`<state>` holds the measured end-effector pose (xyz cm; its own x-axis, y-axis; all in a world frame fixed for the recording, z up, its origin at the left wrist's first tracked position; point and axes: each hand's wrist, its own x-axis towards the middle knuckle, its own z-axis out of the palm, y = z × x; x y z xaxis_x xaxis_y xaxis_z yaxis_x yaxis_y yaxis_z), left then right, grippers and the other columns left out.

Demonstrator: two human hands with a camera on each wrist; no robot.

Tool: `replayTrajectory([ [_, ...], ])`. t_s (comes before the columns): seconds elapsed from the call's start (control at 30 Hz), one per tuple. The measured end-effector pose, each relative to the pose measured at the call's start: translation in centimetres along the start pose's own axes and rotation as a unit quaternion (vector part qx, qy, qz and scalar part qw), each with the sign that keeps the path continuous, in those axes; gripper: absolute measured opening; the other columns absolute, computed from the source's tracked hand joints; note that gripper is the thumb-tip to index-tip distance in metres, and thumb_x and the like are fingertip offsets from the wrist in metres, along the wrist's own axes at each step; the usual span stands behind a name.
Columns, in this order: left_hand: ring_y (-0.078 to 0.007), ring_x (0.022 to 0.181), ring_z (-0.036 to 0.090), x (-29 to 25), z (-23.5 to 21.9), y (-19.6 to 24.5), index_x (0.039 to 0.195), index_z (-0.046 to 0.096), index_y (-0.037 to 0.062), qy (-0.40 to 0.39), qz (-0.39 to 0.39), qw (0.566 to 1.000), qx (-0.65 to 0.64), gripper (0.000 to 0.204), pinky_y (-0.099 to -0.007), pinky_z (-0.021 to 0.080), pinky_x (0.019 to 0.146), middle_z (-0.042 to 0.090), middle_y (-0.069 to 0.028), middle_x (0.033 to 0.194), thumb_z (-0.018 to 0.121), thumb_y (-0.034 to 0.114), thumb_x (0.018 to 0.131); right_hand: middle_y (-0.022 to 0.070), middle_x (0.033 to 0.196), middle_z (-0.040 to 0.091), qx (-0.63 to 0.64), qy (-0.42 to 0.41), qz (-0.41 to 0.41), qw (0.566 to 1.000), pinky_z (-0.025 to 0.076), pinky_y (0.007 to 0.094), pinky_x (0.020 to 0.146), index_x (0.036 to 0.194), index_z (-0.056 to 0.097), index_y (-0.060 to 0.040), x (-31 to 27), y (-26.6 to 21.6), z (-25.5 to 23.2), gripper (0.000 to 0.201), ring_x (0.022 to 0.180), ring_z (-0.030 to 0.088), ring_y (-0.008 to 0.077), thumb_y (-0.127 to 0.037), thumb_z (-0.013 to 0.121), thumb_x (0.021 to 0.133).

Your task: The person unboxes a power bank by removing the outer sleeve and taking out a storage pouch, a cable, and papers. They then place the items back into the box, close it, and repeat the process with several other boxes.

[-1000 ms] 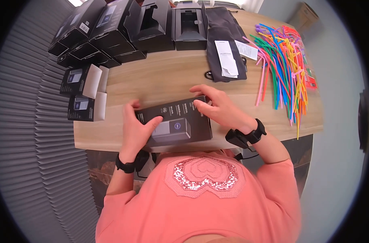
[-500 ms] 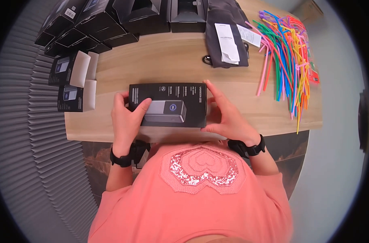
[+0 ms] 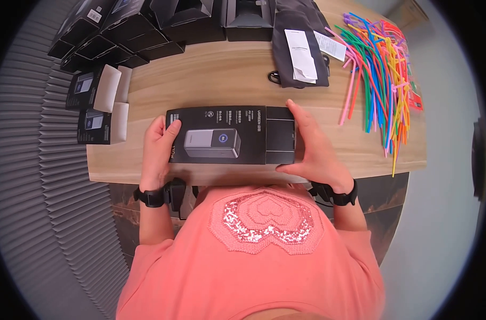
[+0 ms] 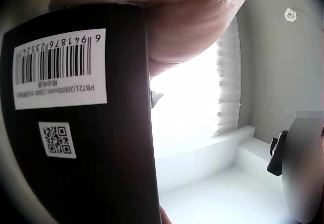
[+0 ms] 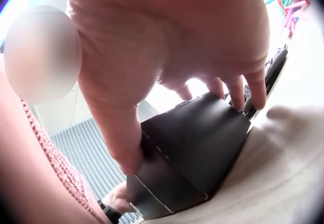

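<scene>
A black printed box sleeve point(image 3: 251, 141) lies in front of me, with a grey power bank pictured on its face. My left hand point(image 3: 157, 152) grips its left end, thumb on top. A plain black inner box point(image 3: 280, 136) sticks out of the sleeve's right side. My right hand point(image 3: 322, 154) holds that part between the thumb at the near edge and the fingers at the far edge, also seen in the right wrist view. In the left wrist view, the sleeve's end bears a barcode label point(image 4: 61, 70) and a QR sticker point(image 4: 57, 140).
Large black boxes point(image 3: 195, 29) stand along the back left, some open. Two smaller boxes point(image 3: 96, 127) with white flaps sit at the left. A dark pouch point(image 3: 285, 64) with a paper leaflet point(image 3: 300, 53) lies at the back. Colourful straws point(image 3: 379, 85) spread on the right.
The box was first tilted, then turned level between both hands. Since then the inner box has slid out of the sleeve to the right, with my right hand moving along with it.
</scene>
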<state>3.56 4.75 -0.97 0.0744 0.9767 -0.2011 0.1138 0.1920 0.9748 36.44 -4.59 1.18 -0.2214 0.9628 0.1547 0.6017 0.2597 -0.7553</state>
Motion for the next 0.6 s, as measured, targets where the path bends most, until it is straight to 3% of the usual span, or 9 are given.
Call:
replayTrajectory([
  [0.03,-0.0010,0.065,0.031,-0.1,1.1,0.8,0.075,0.042,0.0133,0.007,-0.014,0.999,-0.033,0.034,-0.0217,0.027,0.053,0.038,0.0103,0.070,0.068,0.018,0.097,0.0206,0.146,0.041,0.002,-0.002,-0.006,1.000,0.045,0.0377,0.102,0.156,0.025,-0.0082,-0.1,0.0,-0.2,0.113,0.116,0.054,0.0313,-0.010,0.088,0.062],
  [0.1,-0.0005,0.064,0.030,0.2,0.4,1.0,0.075,0.042,0.0139,0.031,-0.026,0.997,-0.061,0.034,-0.0212,0.025,0.053,0.038,0.0106,0.070,0.068,0.018,0.097,0.0196,0.146,0.041,0.076,-0.034,0.066,0.994,0.042,0.0394,0.107,0.151,0.036,-0.0088,-0.5,-0.6,-0.4,0.105,0.130,0.048,0.0342,-0.011,0.087,0.059],
  [0.17,-0.0002,0.065,0.032,0.9,-1.4,0.3,0.076,0.043,0.0142,-0.018,0.026,0.999,0.003,0.033,-0.0208,0.027,0.054,0.038,0.0111,0.072,0.069,0.017,0.096,0.0186,0.147,0.041,0.045,-0.021,0.033,0.998,0.041,0.0409,0.108,0.147,0.041,-0.0086,-1.1,-0.5,-0.4,0.101,0.133,0.045,0.0342,-0.011,0.087,0.058],
  [0.23,-0.0005,0.068,0.034,0.8,-3.0,1.4,0.076,0.042,0.0148,0.018,0.028,0.999,0.038,0.033,-0.0206,0.029,0.057,0.039,0.0110,0.073,0.069,0.015,0.095,0.0176,0.148,0.040,0.011,-0.004,0.004,1.000,0.040,0.0424,0.109,0.144,0.045,-0.0085,-2.1,-0.6,-1.4,0.097,0.137,0.042,0.0343,-0.012,0.087,0.056],
  [0.27,-0.0009,0.068,0.034,1.0,-4.2,1.8,0.076,0.042,0.0149,0.038,0.045,0.997,0.040,0.034,-0.0206,0.029,0.059,0.038,0.0109,0.073,0.070,0.015,0.095,0.0166,0.149,0.039,0.036,0.010,0.032,0.999,0.040,0.0436,0.109,0.142,0.047,-0.0086,-2.7,-1.1,-2.6,0.095,0.136,0.043,0.0336,-0.011,0.086,0.056],
  [0.37,-0.0022,0.069,0.033,0.7,-8.8,3.6,0.074,0.042,0.0146,0.095,0.117,0.985,0.079,0.034,-0.0210,0.029,0.061,0.039,0.0104,0.074,0.071,0.011,0.092,0.0150,0.151,0.038,0.094,0.034,0.083,0.992,0.039,0.0445,0.110,0.140,0.050,-0.0090,-4.8,-1.3,-5.2,0.092,0.136,0.044,0.0323,-0.009,0.083,0.054],
  [0.43,-0.0020,0.069,0.034,-0.7,-12.7,5.6,0.075,0.043,0.0142,0.151,0.110,0.973,0.133,0.032,-0.0202,0.029,0.061,0.039,0.0105,0.074,0.071,0.008,0.091,0.0144,0.152,0.037,0.123,0.046,0.107,0.985,0.039,0.0442,0.110,0.140,0.050,-0.0092,-5.4,-0.7,-6.0,0.092,0.137,0.044,0.0316,-0.007,0.081,0.054],
  [0.5,-0.0013,0.070,0.039,-2.7,-16.2,7.7,0.078,0.048,0.0133,0.190,0.128,0.962,0.150,0.026,-0.0191,0.033,0.062,0.044,0.0100,0.075,0.070,0.009,0.092,0.0133,0.154,0.036,0.054,0.037,0.106,0.992,0.040,0.0431,0.109,0.140,0.051,-0.0091,-5.6,-0.3,-6.1,0.092,0.137,0.044,0.0317,-0.005,0.079,0.053],
  [0.6,-0.0013,0.073,0.047,-3.9,-23.7,8.6,0.085,0.055,0.0104,0.222,0.141,0.955,0.139,0.017,-0.0180,0.038,0.066,0.054,0.0079,0.080,0.068,0.011,0.095,0.0127,0.153,0.037,0.064,0.020,0.145,0.987,0.042,0.0406,0.107,0.141,0.050,-0.0091,-5.1,-0.3,-5.7,0.093,0.137,0.045,0.0307,-0.002,0.077,0.053],
])
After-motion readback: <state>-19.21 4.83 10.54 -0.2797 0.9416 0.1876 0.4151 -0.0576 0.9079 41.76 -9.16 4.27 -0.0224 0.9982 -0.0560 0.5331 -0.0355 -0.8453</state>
